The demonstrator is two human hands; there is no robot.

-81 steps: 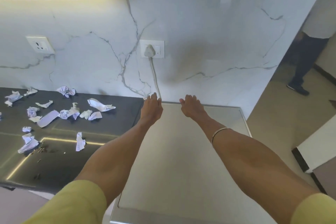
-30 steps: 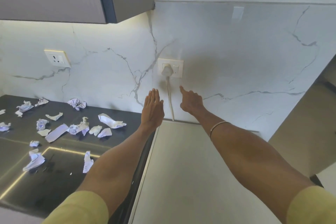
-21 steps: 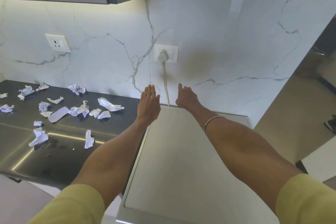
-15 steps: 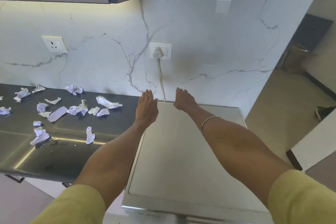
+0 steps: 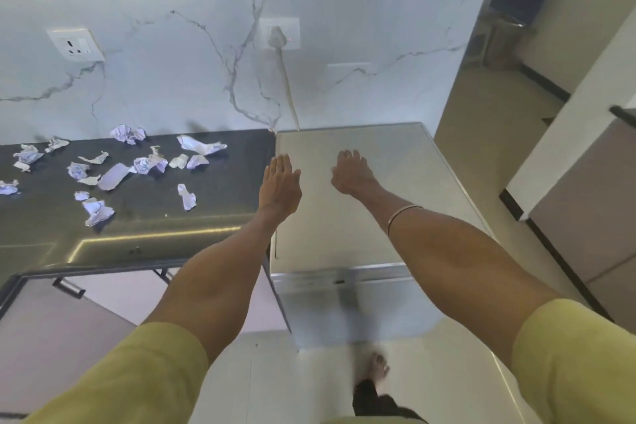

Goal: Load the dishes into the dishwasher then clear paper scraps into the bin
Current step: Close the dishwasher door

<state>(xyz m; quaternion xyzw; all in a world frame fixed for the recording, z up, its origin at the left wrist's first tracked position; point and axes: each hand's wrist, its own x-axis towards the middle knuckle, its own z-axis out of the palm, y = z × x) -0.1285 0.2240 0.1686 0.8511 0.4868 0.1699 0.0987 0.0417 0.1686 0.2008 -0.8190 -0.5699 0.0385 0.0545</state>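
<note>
The steel dishwasher (image 5: 395,217) stands against the marble wall, its door closed and its front panel (image 5: 344,306) visible below the top. My left hand (image 5: 279,188) hovers flat over the top's left edge, fingers straight and empty. My right hand (image 5: 351,172) is stretched over the middle of the top, fingers extended, holding nothing. Several crumpled paper scraps (image 5: 113,175) lie scattered on the dark counter (image 5: 155,234) to the left. No dishes or bin are in view.
A plug and cord (image 5: 278,45) run from the wall socket down behind the dishwasher. A second socket (image 5: 75,45) sits further left. Cabinet doors with a handle (image 5: 69,287) are under the counter. My foot (image 5: 377,368) stands on the pale floor; a passage (image 5: 481,134) lies to the right.
My view has tilted downward, bringing the dishwasher's front and the floor into sight. Both hands have drawn back from the wall and socket and now sit lower over the dishwasher top.
</note>
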